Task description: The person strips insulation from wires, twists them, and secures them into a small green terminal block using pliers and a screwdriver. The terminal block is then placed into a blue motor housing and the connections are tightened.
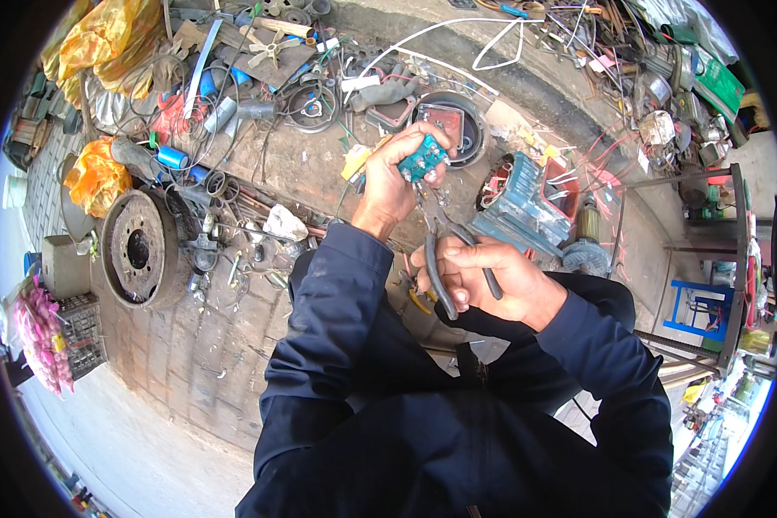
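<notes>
My left hand [390, 183] is raised in front of me, its fingers closed round a small teal block [423, 159] with metal contacts on its face. Below it, my right hand [502, 274] grips pliers [435, 226] with dark grey handles, spread apart in the hand. The jaws of the pliers point up and meet the lower edge of the block. Whether they are clamped on a contact is too small to tell. Just right of the hands lies a blue-grey motor housing [527, 203] with its copper winding showing at one end.
A rusty wheel rim [136, 246] stands at the left, near an orange plastic bag [99, 177]. Loose wires, tubes and metal scrap cover the ground ahead, around a round dark pan [468, 129]. At the right are a metal frame [734, 250] and a green box [716, 82].
</notes>
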Tool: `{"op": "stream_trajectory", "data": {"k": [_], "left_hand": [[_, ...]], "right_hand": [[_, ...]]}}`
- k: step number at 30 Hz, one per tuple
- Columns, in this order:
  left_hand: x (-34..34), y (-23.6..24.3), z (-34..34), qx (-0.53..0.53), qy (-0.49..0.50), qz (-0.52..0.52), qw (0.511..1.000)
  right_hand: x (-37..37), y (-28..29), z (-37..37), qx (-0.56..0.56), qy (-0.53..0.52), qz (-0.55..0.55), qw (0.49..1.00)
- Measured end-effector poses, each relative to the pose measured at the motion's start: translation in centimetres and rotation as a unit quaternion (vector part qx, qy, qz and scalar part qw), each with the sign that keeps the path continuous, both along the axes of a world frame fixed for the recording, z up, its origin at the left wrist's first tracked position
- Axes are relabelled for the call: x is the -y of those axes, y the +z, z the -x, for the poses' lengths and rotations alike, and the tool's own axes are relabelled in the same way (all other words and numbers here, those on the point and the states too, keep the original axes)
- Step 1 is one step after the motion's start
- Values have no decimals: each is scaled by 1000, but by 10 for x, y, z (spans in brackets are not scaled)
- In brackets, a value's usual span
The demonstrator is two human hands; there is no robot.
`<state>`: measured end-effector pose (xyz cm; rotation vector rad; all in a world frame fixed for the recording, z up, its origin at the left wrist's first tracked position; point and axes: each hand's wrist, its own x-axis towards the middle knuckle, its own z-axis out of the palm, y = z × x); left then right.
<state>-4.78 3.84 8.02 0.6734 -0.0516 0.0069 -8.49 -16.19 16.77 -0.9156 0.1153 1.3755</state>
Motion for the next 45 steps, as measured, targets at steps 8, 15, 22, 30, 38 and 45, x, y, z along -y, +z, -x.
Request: {"op": "stream_trajectory", "data": {"k": [8, 15, 22, 30, 38, 45], "left_hand": [[0, -1, -1, 14, 5, 3, 1000], [0, -3, -1, 16, -5, 26, 1000], [0, -2, -1, 12, -10, 8, 1000], [3, 1, 2, 25, -8, -42, 999], [10, -17, -5, -28, -10, -327, 945], [15, -29, -14, -209, 112, -387, 891]], "right_hand": [[-2, -1, 2, -7, -4, -18, 1000], [1, -3, 2, -13, 3, -35, 999], [0, -3, 5, -22, -9, -10, 1000], [4, -3, 11, -150, -38, -24, 988], [11, -12, 4, 358, 136, 294, 875], [16, -4, -12, 666, 245, 388, 587]]}}
